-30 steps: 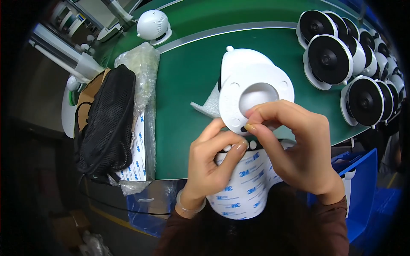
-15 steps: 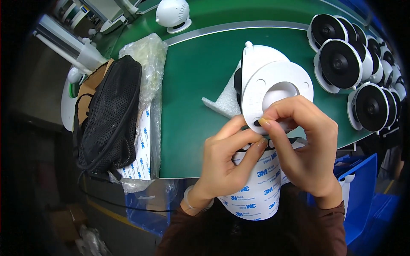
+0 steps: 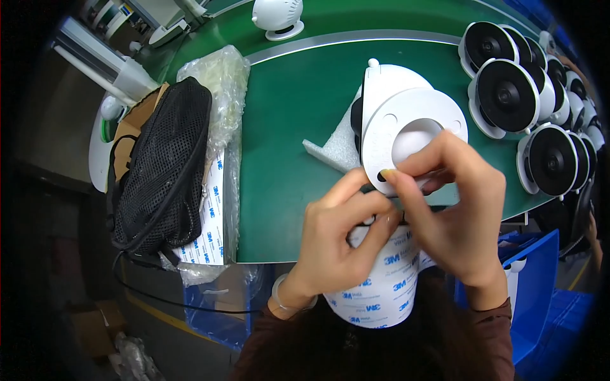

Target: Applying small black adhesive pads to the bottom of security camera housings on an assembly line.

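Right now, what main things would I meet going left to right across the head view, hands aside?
Black mesh bag, clear plastic wrap, white foam piece, white ring-shaped base, black-faced devices.

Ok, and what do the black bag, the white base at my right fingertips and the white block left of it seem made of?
Bag: black fabric, probably synthetic, matte; an open mesh weave shows.
Base: likely hard plastic, satin; smooth surface, crisp edges.
Block: probably plastic foam, dull; it looks grainy.
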Tool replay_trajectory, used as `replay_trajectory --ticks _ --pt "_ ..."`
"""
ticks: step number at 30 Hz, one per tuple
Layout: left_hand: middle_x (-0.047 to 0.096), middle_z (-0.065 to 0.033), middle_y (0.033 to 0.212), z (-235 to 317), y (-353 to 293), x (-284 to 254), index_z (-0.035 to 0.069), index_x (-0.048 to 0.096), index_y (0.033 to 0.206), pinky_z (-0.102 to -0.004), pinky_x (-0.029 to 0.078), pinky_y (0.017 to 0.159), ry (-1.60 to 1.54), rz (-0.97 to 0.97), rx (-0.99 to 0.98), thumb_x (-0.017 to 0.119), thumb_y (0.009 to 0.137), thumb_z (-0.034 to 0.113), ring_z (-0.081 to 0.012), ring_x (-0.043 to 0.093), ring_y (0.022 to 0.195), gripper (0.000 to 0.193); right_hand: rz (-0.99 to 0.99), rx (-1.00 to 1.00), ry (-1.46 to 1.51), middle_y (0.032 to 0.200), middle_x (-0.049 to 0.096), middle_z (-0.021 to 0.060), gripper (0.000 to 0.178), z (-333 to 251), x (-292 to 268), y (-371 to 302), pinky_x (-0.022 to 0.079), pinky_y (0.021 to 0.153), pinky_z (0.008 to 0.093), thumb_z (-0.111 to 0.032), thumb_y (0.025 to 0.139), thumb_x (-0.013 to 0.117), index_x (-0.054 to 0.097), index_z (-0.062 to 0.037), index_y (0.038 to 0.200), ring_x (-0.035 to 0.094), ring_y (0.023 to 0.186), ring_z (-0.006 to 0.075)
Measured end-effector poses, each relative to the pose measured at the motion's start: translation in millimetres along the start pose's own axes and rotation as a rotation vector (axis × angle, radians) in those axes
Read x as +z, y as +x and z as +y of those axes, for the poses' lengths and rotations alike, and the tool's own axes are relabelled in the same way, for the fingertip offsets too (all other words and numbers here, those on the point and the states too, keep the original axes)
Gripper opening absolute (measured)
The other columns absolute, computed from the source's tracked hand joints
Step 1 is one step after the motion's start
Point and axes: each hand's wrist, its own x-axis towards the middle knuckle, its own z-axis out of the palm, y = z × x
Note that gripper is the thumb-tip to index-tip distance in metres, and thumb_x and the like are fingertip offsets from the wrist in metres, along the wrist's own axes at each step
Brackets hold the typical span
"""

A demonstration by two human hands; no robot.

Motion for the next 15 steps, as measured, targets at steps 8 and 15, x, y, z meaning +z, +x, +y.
replay_trajectory --ticks 8,15 --pt "0.056 -0.0132 0.1 23 -27 -19 0.002 0.063 0.076 -0.0227 0.032 0.045 0.192 -0.069 -0.01 0.065 0.067 0.0 -0.0098 0.033 0.043 0.009 -0.245 -0.02 0.145 0.083 0.063 0.0125 0.02 10 -29 -23 0.048 0.07 0.0263 0.0 0.072 0.061 0.062 0.0028 0.092 0.063 0.081 0.0205" --pt "0.054 -0.0001 0.072 14 -18 -19 0.007 0.062 0.078 -0.0307 0.028 0.069 0.554 -0.078 0.231 0.065 0.066 0.002 -0.018 0.046 0.066 0.014 -0.408 0.044 0.256 0.076 0.062 0.0117 0.017 21 -27 -38 0.044 0.064 0.031 -0.001 0.071 0.061 0.065 -0.0013 0.087 0.058 0.069 0.0264"
